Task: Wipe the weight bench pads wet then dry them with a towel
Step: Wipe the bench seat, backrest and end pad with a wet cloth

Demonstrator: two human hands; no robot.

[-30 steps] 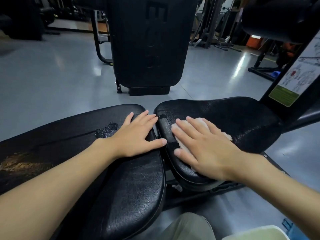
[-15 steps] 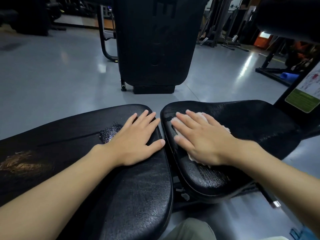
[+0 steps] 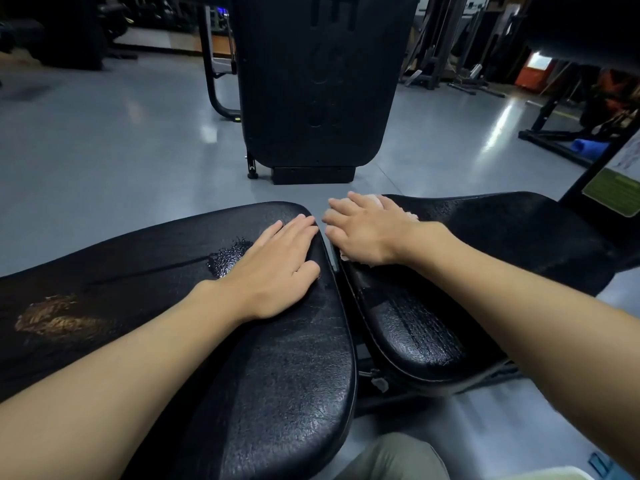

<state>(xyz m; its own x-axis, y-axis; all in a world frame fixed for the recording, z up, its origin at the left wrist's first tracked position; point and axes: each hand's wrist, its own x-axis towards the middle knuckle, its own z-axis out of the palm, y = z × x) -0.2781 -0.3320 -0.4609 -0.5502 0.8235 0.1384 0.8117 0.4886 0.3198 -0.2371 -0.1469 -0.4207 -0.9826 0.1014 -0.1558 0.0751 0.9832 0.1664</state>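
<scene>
Two black padded bench sections lie side by side below me. My left hand rests flat, fingers together, on the left pad, beside a worn rough patch. My right hand presses a white cloth onto the far left tip of the right pad. Most of the cloth is hidden under the palm; only slivers show at its edges. The near part of the right pad shines with wet streaks.
An upright black back pad on a steel frame stands just beyond the bench. A torn brown spot marks the left pad. Grey floor surrounds the bench. A machine post with a green label rises at right; a blue roller lies beyond.
My right hand slid the cloth away from me along the right pad, from its middle to its far tip, leaving a wet trail. My left hand stayed put.
</scene>
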